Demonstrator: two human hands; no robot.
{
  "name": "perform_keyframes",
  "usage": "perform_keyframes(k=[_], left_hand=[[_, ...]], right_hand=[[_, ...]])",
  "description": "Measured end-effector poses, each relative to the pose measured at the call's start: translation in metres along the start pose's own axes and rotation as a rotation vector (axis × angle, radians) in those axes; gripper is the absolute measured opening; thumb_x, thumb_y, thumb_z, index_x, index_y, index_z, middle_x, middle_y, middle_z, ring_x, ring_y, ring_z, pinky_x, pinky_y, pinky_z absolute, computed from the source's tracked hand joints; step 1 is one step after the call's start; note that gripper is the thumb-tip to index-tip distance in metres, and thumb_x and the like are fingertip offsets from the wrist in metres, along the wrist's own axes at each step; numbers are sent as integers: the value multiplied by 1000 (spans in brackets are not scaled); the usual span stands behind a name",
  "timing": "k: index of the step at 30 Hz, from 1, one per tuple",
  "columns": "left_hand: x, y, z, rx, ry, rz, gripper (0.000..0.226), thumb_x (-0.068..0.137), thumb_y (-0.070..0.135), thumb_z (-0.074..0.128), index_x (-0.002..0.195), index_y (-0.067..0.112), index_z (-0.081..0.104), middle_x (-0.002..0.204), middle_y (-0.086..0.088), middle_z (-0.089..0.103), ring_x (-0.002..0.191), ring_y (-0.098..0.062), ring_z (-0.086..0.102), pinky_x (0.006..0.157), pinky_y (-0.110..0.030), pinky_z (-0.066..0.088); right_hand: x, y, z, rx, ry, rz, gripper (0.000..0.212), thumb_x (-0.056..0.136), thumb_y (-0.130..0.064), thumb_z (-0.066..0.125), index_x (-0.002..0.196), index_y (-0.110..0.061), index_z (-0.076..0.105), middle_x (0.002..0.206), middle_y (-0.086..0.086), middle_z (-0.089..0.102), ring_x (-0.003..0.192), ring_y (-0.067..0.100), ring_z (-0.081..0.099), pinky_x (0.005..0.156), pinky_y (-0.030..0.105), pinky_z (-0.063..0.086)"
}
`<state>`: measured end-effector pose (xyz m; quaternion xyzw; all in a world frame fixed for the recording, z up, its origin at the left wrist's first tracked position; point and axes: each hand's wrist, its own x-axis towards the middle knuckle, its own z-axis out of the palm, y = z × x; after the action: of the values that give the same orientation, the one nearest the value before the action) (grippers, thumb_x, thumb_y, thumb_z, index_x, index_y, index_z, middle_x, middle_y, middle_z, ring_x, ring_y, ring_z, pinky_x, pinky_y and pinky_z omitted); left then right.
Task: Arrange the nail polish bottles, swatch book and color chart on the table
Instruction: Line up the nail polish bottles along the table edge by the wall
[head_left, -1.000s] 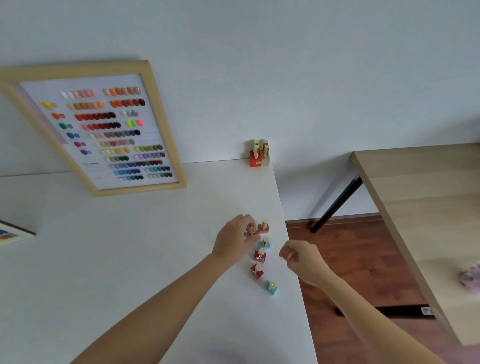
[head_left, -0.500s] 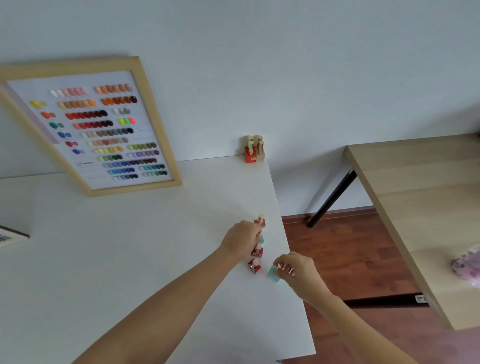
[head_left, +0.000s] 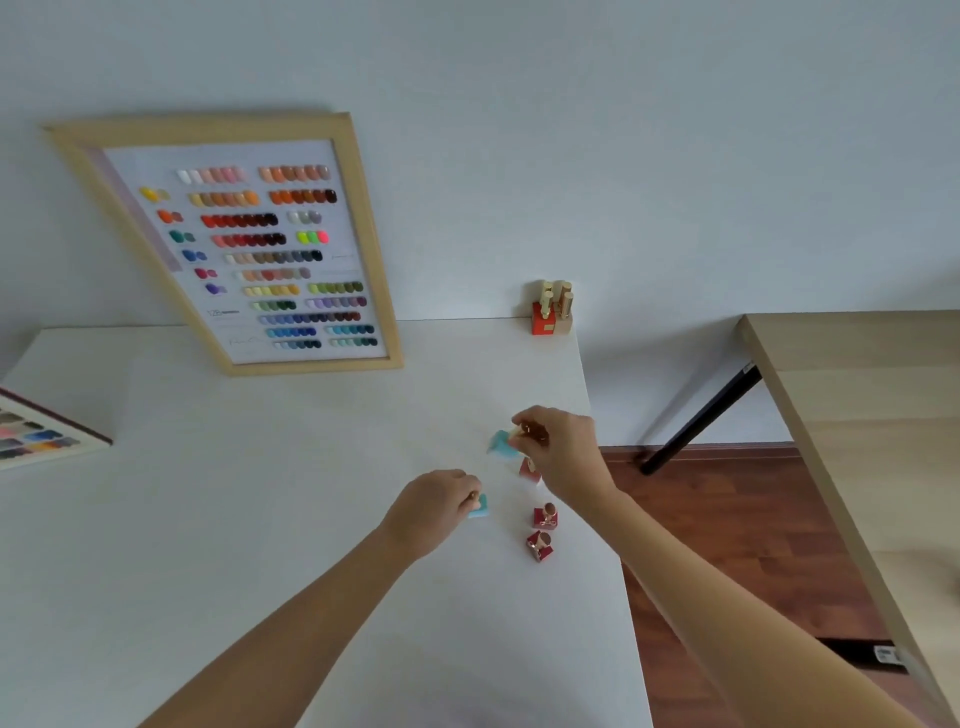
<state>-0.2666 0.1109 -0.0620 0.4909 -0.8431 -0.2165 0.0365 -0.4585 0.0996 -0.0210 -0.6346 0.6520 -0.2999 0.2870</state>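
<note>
A white table (head_left: 260, 519) stood against a pale wall. From the left: one swatch book (head_left: 36, 439) at the edge, one framed color chart (head_left: 249, 244) leaning on the wall. The left hand (head_left: 431, 512) pinched a blue nail polish bottle (head_left: 479, 506); the right hand (head_left: 563, 449) held a second blue bottle (head_left: 501, 444) lifted and blurred. Three red bottles (head_left: 544, 515) stood near the table's right edge, where a knock might tip them off. About four more clustered in the back corner (head_left: 551, 312).

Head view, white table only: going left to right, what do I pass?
Swatch book → framed color chart → left hand holding a blue bottle → right hand holding another blue bottle.
</note>
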Motion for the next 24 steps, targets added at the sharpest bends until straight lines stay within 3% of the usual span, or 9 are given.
perform_keyframes(k=[4,9,13,16,18,22,24], left_hand=[[-12,-9,8,-136,60,-42,11,88,17,59,98,11,59,89,-5,63,78,-22,59,68,-30,47],[-19,-20,24,-248,100,-212,49,79,20,73,120,19,45,113,0,57,91,-13,59,76,-17,47],[-14,-23,35,-300,40,-285,74,77,21,75,137,17,33,129,-4,44,106,-22,57,89,-25,50],[-5,-21,42,-351,12,-303,79,77,20,76,141,16,31,132,-7,42,109,-25,56,92,-27,50],[1,-20,46,-378,9,-298,76,77,18,77,140,16,34,131,-8,43,115,-23,56,95,-28,50],[11,-18,51,-383,11,-277,63,76,15,77,131,14,47,119,-9,47,107,-24,59,96,-31,50],[15,-17,52,-368,21,-274,52,76,14,75,123,12,52,115,-9,48,101,-26,60,93,-32,50]], right_hand=[[19,-9,32,-199,-251,-8,24,88,-9,61,112,-6,66,108,12,70,98,25,63,89,30,51],[23,-6,51,-329,-414,-14,24,88,-9,62,112,-7,66,110,12,68,98,24,64,87,30,53],[20,-4,55,-328,-471,-19,28,86,-9,65,114,-6,65,111,11,69,98,22,66,89,27,52],[16,0,53,-269,-515,-18,33,86,-6,64,119,-7,62,114,11,69,102,20,66,94,27,51],[13,5,45,-215,-406,-44,33,88,-2,59,120,-11,61,117,8,68,106,19,63,97,28,49],[8,32,18,-257,80,-22,47,77,14,51,113,-13,64,117,6,60,109,23,50,92,24,40],[9,51,6,-332,53,90,47,77,12,55,115,-14,61,120,9,55,109,27,47,93,29,41]])
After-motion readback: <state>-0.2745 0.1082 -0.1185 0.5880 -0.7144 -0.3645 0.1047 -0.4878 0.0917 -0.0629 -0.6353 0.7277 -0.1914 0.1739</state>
